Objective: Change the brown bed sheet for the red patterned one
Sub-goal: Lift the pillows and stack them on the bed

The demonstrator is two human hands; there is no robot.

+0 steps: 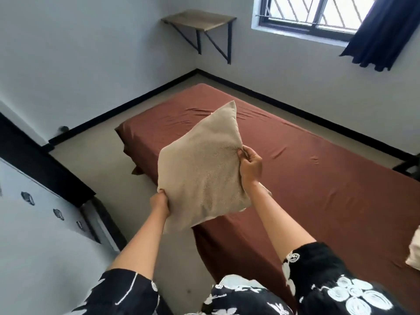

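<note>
A brown bed sheet (306, 183) covers a low mattress that runs from the centre to the right edge, with a few wrinkles near its far end. I hold a beige square cushion (200, 171) in the air above the bed's near left side. My left hand (160, 203) grips its lower left corner. My right hand (250, 164) pinches its right edge. No red patterned sheet is in view.
A second pale cushion (414, 251) peeks in at the right edge on the bed. A wooden wall shelf (200, 21) hangs in the far corner beside a window with a dark curtain (384, 32). Beige floor (91, 160) lies left of the bed.
</note>
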